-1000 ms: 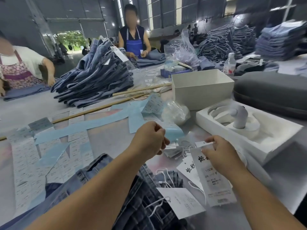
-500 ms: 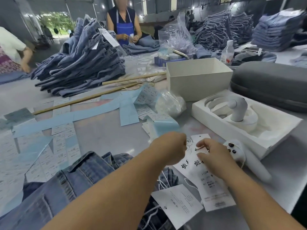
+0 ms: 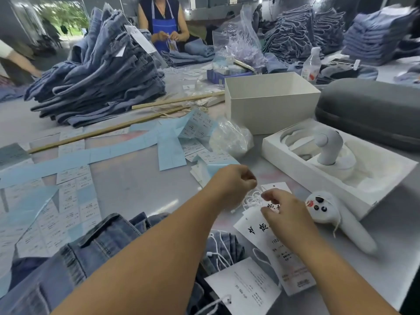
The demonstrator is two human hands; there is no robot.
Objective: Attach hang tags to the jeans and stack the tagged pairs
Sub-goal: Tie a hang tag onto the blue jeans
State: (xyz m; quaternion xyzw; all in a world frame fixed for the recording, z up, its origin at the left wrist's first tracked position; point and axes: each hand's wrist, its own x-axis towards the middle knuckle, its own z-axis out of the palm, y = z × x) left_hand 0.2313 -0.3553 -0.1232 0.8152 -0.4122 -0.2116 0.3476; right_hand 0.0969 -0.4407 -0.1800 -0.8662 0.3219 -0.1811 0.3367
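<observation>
A big gray table (image 3: 127, 185) is sitting in a busy room. Near its front edge, the curled left hand (image 3: 234, 180) is pinching string (image 3: 250, 198); the right hand (image 3: 284, 212) is pinching tags (image 3: 256, 228) beside the jeans (image 3: 91, 248).

My right hand (image 3: 284, 214) covers the middle of the long hang tag (image 3: 293, 269), so I can read only part of its print. My left hand (image 3: 234, 183) curls away from me; I cannot tell whether its grip holds the white string (image 3: 250, 200). The jeans (image 3: 75, 264) run off the bottom edge under my forearm.
</observation>
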